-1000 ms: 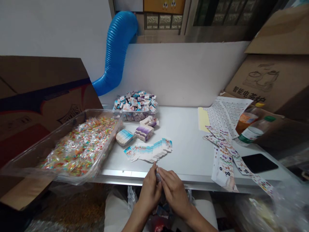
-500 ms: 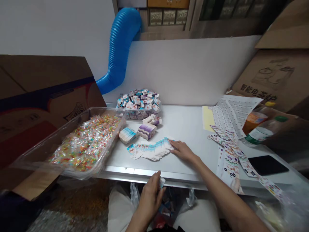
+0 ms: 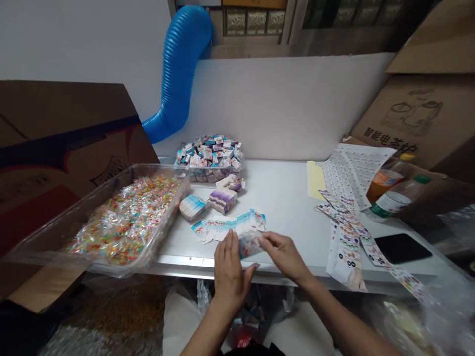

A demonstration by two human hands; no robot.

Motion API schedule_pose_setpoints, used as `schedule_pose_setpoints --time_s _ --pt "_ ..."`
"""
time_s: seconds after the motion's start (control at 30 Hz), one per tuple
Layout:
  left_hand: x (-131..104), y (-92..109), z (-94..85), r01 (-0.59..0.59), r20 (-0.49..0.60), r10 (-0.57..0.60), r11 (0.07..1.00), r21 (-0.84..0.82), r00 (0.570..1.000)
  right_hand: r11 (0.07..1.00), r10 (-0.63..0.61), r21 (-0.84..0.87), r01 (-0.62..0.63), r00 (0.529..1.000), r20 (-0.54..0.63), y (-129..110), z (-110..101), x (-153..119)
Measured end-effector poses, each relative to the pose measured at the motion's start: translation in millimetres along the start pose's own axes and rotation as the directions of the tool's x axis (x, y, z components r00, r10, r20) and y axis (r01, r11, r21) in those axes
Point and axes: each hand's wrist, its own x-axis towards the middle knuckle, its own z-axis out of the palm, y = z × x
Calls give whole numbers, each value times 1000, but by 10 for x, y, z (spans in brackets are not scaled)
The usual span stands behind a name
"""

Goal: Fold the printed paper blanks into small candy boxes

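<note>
Left hand: the left hand (image 3: 228,269) is open, fingers straight and close together at the card's left end, thumb spread apart; its palm is hidden
Right hand: the right hand (image 3: 284,257) pinches the card's right end between thumb and fingertips
Card: the small printed card (image 3: 251,247) lies between the hands, over the desk's near edge, its print too blurred to read
Fanned cards: a blue-and-white overlapping row (image 3: 237,225) on the desk (image 3: 282,207), just beyond the hands
Stacks: a blue-and-white stack (image 3: 193,206) at left, a purple-and-white stack (image 3: 223,200) beside it
Far tub: a clear tub (image 3: 218,174) heaped with small printed boxes (image 3: 208,153)
Left tray: a clear tray (image 3: 168,237) of colourful wrapped pieces (image 3: 126,217)
Right carton: the carton (image 3: 419,118) reads "智能电茶炉" under an appliance drawing
Left carton: the carton (image 3: 67,118) carries a shield-shaped logo, lettering unclear
Strips: the printed strips (image 3: 347,257) at right show a large "8"
Bottle: the green-capped bottle (image 3: 393,202) has a green-and-white label, wording too small to read
</note>
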Motion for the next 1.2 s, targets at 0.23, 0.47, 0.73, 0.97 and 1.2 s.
schedule_pose_setpoints --time_s 0.23,0.47,0.73,0.97,1.2 --pt "54 -82 39 -124 205 124 992 -15 971 962 104 218 -164 959 263 -23 48 -35" --pt "94 -19 -117 -152 398 114 986 67 910 994 74 50 -100 924 374 89 68 36" --pt "-52 -32 13 -148 354 100 983 112 930 991 97 -123 -55 924 371 36 89 77" --pt "-149 -96 75 -82 195 108 987 -137 975 993 101 -100 -70 930 353 3 125 27" --pt "-6 6 5 229 219 -151 890 -394 964 998 55 -1 -56 963 265 -113 159 -140"
